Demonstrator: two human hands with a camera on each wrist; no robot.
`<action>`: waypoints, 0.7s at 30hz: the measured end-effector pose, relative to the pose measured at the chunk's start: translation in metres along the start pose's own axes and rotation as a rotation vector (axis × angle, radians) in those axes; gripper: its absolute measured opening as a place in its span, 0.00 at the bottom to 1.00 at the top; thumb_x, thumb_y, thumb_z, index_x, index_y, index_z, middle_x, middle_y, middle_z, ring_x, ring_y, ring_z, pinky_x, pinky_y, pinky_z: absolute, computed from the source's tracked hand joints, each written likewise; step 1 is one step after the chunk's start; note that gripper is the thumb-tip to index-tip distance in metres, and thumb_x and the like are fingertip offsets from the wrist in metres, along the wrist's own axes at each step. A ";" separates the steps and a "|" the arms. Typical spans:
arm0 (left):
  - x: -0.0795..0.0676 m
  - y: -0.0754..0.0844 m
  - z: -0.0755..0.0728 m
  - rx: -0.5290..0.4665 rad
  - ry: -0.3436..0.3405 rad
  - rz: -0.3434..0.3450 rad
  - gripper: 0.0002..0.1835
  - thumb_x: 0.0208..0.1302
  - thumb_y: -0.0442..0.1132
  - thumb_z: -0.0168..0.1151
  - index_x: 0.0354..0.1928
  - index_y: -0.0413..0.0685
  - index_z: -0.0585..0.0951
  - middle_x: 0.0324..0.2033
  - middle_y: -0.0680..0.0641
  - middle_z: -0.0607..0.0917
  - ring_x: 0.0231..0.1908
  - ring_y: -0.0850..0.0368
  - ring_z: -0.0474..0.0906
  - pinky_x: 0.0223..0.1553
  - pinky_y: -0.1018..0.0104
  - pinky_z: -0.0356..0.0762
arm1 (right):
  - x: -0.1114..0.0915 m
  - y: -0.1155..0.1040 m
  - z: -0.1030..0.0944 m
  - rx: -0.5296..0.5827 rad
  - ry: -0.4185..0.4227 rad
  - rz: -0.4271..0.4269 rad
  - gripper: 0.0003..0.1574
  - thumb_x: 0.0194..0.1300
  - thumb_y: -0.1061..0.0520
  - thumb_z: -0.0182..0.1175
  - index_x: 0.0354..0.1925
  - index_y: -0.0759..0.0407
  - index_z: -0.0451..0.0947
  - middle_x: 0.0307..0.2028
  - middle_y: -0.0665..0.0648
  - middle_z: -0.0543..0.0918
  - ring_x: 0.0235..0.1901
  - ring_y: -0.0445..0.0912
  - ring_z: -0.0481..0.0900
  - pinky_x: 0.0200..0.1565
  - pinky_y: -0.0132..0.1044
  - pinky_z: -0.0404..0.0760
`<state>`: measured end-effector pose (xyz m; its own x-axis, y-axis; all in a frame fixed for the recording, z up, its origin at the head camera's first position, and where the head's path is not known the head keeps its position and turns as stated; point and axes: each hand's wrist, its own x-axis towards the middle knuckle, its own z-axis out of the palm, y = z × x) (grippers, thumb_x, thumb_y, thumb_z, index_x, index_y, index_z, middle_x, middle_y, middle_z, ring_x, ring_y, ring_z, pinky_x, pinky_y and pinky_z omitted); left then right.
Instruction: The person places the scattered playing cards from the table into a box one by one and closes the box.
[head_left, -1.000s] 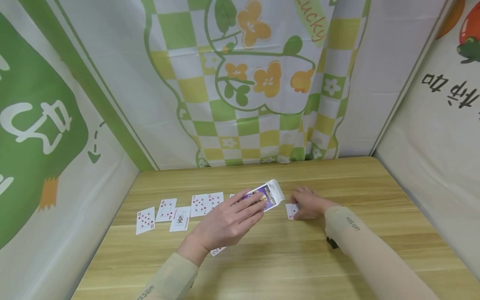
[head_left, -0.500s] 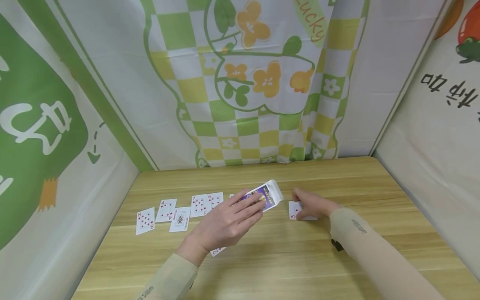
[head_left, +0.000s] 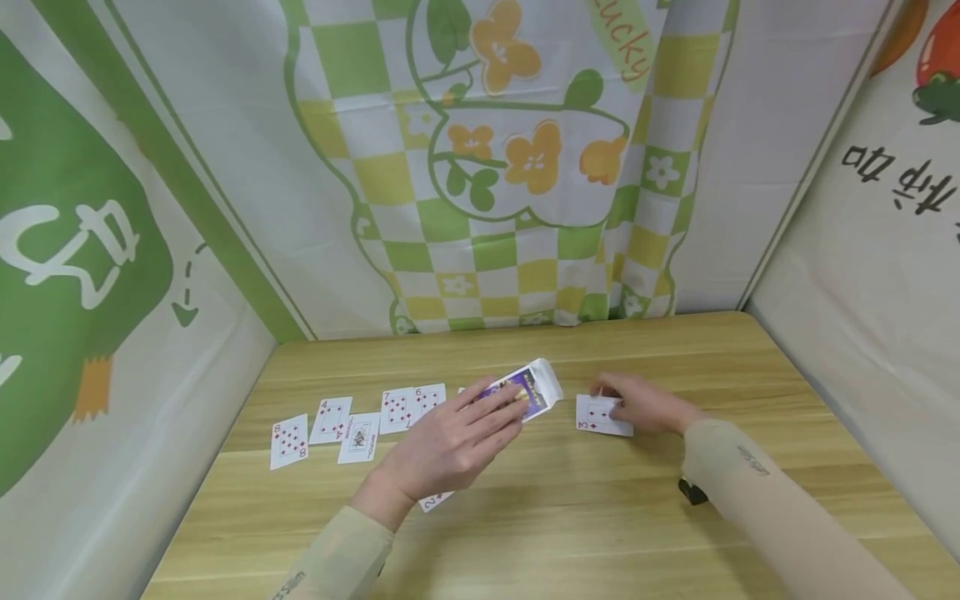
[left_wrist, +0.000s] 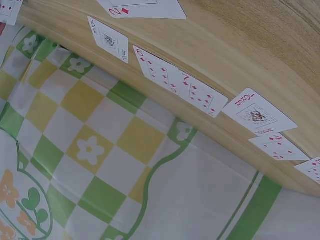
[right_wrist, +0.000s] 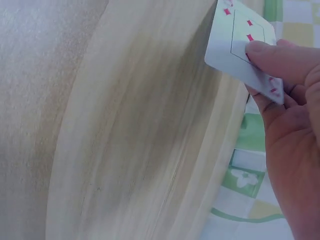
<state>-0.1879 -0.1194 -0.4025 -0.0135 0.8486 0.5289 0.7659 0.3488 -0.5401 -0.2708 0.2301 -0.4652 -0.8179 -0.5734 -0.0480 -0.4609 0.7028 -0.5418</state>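
Observation:
My left hand (head_left: 446, 442) holds a purple-and-white playing card box (head_left: 536, 390), fingers laid across its printed face; the thumb is hidden. The box's white flap end points to the upper right. Right of it, my right hand (head_left: 651, 404) pinches the three of diamonds (head_left: 594, 415) near its right edge. The right wrist view shows the thumb on the face of this playing card (right_wrist: 227, 47) and fingers behind it. Below the left hand, the two of diamonds (head_left: 435, 502) lies partly covered. The left wrist view shows that two of diamonds (left_wrist: 150, 7) uncovered.
Left on the wooden table (head_left: 570, 533) lie the eight (head_left: 289, 442), four (head_left: 330, 419), seven (head_left: 397, 410) and six (head_left: 430, 398) of diamonds, and a joker (head_left: 360, 439). Another joker (left_wrist: 109, 40) shows in the left wrist view. A checked curtain (head_left: 495, 258) hangs behind.
My right hand has shifted right and its fingers uncovered more of the three of diamonds, whose face now shows. The left hand and the card box have stayed nearly still.

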 end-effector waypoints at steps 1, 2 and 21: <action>0.000 0.000 0.000 0.000 0.000 -0.001 0.18 0.77 0.37 0.47 0.51 0.46 0.88 0.59 0.45 0.85 0.64 0.47 0.78 0.68 0.49 0.75 | -0.001 0.000 -0.001 0.014 0.010 0.001 0.19 0.64 0.70 0.63 0.52 0.58 0.77 0.45 0.57 0.84 0.48 0.51 0.81 0.53 0.53 0.83; 0.000 0.000 0.000 0.000 0.000 -0.001 0.18 0.77 0.37 0.47 0.51 0.46 0.88 0.59 0.45 0.85 0.64 0.47 0.78 0.68 0.49 0.75 | -0.003 0.000 -0.003 0.020 0.020 0.002 0.19 0.65 0.70 0.63 0.52 0.57 0.78 0.45 0.56 0.85 0.48 0.50 0.81 0.52 0.52 0.84; -0.004 -0.001 0.001 0.014 -0.010 -0.026 0.19 0.77 0.38 0.46 0.55 0.45 0.86 0.61 0.44 0.83 0.64 0.48 0.78 0.68 0.49 0.75 | -0.027 -0.027 -0.035 0.142 0.192 -0.013 0.15 0.68 0.60 0.67 0.52 0.57 0.83 0.38 0.52 0.86 0.35 0.44 0.79 0.32 0.36 0.84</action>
<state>-0.1894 -0.1229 -0.4043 -0.0394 0.8432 0.5362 0.7559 0.3761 -0.5359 -0.2486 0.2416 -0.4197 -0.8687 -0.4822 0.1132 -0.4303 0.6216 -0.6545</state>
